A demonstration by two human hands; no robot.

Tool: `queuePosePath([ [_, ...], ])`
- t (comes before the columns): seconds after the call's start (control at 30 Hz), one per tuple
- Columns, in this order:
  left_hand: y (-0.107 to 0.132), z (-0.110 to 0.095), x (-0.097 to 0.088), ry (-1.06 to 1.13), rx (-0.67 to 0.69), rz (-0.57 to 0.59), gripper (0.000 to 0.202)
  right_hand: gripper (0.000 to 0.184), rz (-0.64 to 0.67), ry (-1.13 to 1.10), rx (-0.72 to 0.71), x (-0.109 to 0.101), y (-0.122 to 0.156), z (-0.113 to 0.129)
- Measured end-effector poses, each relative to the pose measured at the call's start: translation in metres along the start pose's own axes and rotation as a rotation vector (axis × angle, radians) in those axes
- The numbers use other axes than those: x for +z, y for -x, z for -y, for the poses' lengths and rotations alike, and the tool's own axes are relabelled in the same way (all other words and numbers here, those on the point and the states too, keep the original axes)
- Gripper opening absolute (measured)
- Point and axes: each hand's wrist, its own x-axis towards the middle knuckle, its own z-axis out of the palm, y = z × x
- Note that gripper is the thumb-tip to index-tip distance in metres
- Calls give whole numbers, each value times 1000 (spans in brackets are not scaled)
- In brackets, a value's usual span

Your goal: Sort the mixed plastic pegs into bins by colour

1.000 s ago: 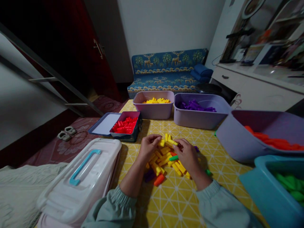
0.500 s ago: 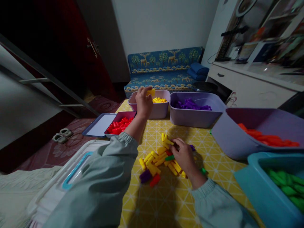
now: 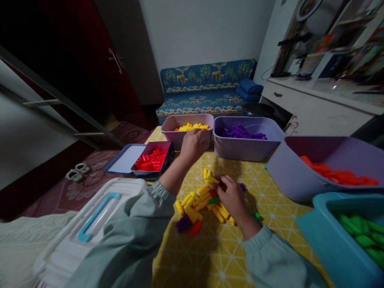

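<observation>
My left hand (image 3: 194, 145) is in front of the pink bin (image 3: 183, 138), its back toward me and its fingers curled down. Its fingertips are hidden, so whatever they may hold does not show. Yellow plastic blocks (image 3: 192, 127) lie inside that bin. On the table, my right hand (image 3: 232, 197) rests at the right side of a loose heap of small yellow blocks (image 3: 204, 200). Its thumb and fingers are closed at a yellow block (image 3: 213, 180) on the top of the heap. A green block (image 3: 214, 199), a purple block (image 3: 183, 223) and an orange-red block (image 3: 196, 228) lie among or beside the yellow ones.
A lilac bin (image 3: 249, 148) holds purple blocks, and a larger one (image 3: 288, 176) holds orange blocks. Green blocks fill a turquoise bin (image 3: 327, 224) at the right. Red blocks sit in a dark-rimmed box (image 3: 168, 158) at left, near a lidded clear box (image 3: 126, 186).
My left hand has come down and toward me from above the pink bin, where it held something yellow. My right hand has stayed at the heap.
</observation>
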Motion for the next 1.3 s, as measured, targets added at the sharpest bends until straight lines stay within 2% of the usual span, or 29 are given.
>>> queuePosePath([
  [0.07, 27, -14, 1, 164, 38, 44, 31, 18, 0, 0, 7, 0, 0, 0],
  [0.17, 72, -26, -2, 317, 31, 245, 27, 17, -3, -10, -17, -1, 0, 1],
  [0.23, 99, -30, -12, 321, -28, 378, 33, 17, -11, -21, -31, -1, 0, 3],
  [0.33, 132, -35, -35, 251, -85, 546, 54, 17, -20, -49, -53, -1, 0, 4],
  [0.4, 154, -38, -47, 182, -116, 596, 73, 16, -18, -63, -63, 0, -1, 3],
  [0.47, 176, -40, -51, 101, -158, 619, 93, 16, -16, -76, -64, 1, -1, 1],
  [0.57, 206, -42, -42, 2, -258, 654, 116, 15, -15, -84, -52, 1, -1, 0],
  [0.63, 218, -41, -30, -15, -279, 621, 123, 15, -16, -80, -52, 1, 0, 0],
  [0.77, 221, -39, -10, 15, -230, 499, 120, 15, -18, -71, -60, 1, 0, 2],
  [0.93, 199, -32, 4, 70, -190, 386, 99, 15, -18, -49, -57, -1, 0, 4],
  [1.1, 171, -16, 13, 202, -131, 232, 68, 14, -15, -57, -53, -1, 0, 4],
  [1.2, 156, -8, 19, 278, -159, 191, 43, 12, -2, -78, -42, 0, 0, 2],
  [1.3, 149, -4, 25, 318, -188, 152, 26, 13, 3, -89, -53, 0, 0, 0],
])
